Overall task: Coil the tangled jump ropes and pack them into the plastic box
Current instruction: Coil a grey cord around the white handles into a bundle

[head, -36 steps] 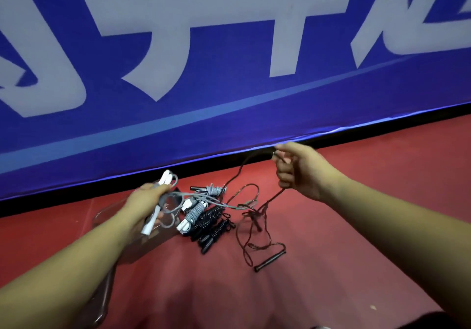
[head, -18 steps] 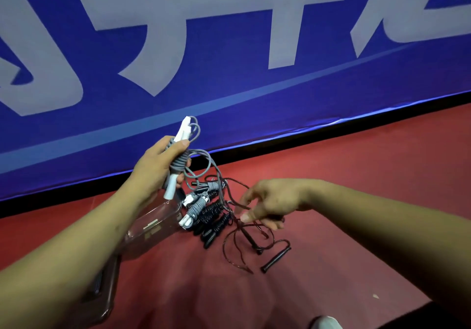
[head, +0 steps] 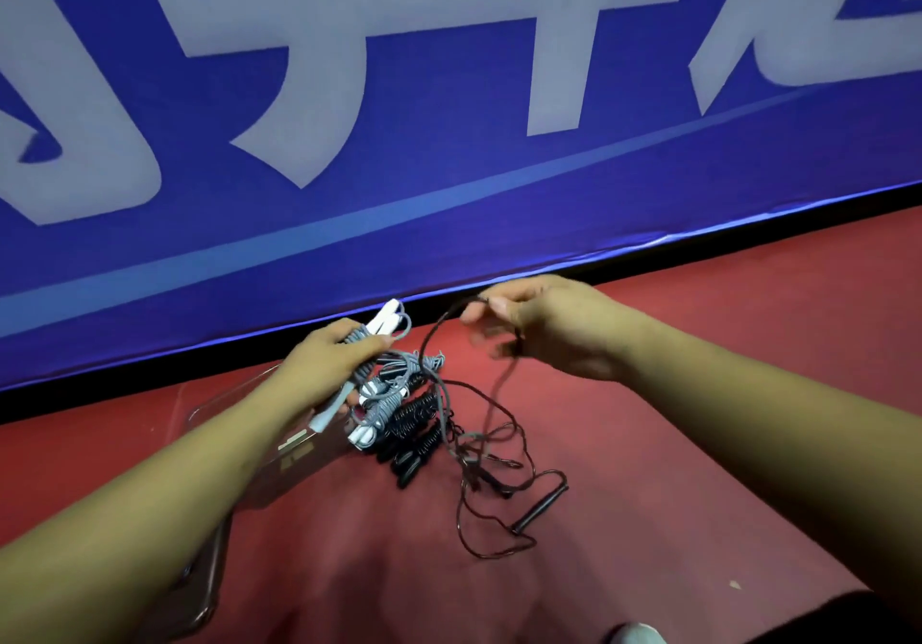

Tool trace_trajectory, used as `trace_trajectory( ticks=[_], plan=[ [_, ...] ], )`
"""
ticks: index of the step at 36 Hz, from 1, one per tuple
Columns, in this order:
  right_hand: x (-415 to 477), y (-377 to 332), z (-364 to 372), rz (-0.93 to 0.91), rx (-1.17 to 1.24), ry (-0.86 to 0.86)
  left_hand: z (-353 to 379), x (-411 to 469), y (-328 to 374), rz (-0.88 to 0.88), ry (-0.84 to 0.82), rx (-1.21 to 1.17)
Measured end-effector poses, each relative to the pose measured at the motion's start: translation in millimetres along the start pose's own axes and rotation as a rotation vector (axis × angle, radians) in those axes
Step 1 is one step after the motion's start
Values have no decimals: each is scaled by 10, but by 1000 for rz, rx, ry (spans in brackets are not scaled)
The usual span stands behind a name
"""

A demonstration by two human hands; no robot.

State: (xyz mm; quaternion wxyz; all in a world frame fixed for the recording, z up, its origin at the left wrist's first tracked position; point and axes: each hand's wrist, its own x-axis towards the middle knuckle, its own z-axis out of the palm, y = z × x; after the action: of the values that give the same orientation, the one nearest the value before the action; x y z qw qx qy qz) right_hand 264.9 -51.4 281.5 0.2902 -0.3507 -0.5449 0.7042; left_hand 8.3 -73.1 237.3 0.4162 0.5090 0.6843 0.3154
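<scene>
Overall, a blue banner [head: 449, 224] w/ large pale characters fills the upper half of the view. A black strip [head: 149, 384] runs along its lower edge, and red floor [head: 748, 294] takes up the rest.

The clear plastic box [head: 234, 409] sits on the floor at centre-left, partly covered by the L forearm. Its contents cannot be determined. A flat clear plastic piece [head: 209, 578] lies on the floor nearer the camera, under the same forearm.

L hand [head: 324, 364]: raised over the box's far-right corner, fingers curled round a grey jump rope [head: 366, 379] w/ white handles [head: 384, 323]. One handle end sticks up past the thumb; the other projects below the palm. Grey cord loops hang from the grip.

R hand [head: 554, 329]: raised near the banner's lower edge, thumb and forefinger pinching a thin dark jump rope [head: 504, 384]. The other fingers are motion-blurred, so their position cannot be told. The cord drops from the pinch to a loose tangle on the floor, right of the box.

Floor items just beside the box, R side:
- A grey bundle [head: 374, 419] w/ white ends, wound tight.
- The black coiled ropes [head: 419, 424] next to it, touching each other.
- The black handle [head: 541, 506] of the thin rope, at the tangle's near-right edge.
</scene>
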Motion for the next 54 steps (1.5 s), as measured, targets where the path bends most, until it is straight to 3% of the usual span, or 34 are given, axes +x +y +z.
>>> trace_trajectory(
  ticks=[4, 7, 10, 13, 16, 19, 22, 24, 28, 32, 35, 39, 44, 47, 49, 51, 54],
  plan=[
    [-3, -242, -30, -179, 503, -21, 96, 80, -364, -55, -19, 243],
    [-79, -462, -113, -289, 845, 79, 96, 79, -717, -160, -51, 654],
    [-149, -559, -269, -288, 917, 178, 39, -30, -905, -243, -93, 877],
    [-142, -485, -369, -156, 526, 301, -71, -79, -947, -313, -8, 837],
    [-141, -253, -350, -25, -240, 495, -150, -6, -852, -235, 37, 726],
    [-129, -11, -343, 225, -711, 308, -103, -42, -511, -66, -52, 229],
    [-98, 157, -287, 302, -1155, 108, -28, -186, -66, 92, -225, -6],
    [-67, 201, -105, 199, -961, 6, 31, -296, 163, 181, -344, -96],
    [34, 297, 236, 91, -434, -193, 142, -464, 410, 191, -471, -414],
    [6, 275, 340, 98, -116, -239, 126, -508, 485, 156, -426, -652],
    [19, 198, 213, 167, 60, -245, 80, -472, 501, 149, -377, -624],
    [-4, 117, 194, 231, -16, -248, 49, -404, 480, 167, -283, -535],
    [-62, 237, 249, 260, -759, -196, -15, -328, 489, 155, -164, -627],
    [-49, 314, 209, 437, -858, -98, -90, -308, 499, 156, -158, -662],
    [-31, 310, 123, 418, -987, -32, -81, -323, 481, 167, -210, -644],
    [-25, 246, 130, 222, -838, -25, -21, -355, 460, 170, -281, -631],
    [7, 118, 254, 16, -184, -106, 88, -387, 454, 168, -372, -632]
  ],
)
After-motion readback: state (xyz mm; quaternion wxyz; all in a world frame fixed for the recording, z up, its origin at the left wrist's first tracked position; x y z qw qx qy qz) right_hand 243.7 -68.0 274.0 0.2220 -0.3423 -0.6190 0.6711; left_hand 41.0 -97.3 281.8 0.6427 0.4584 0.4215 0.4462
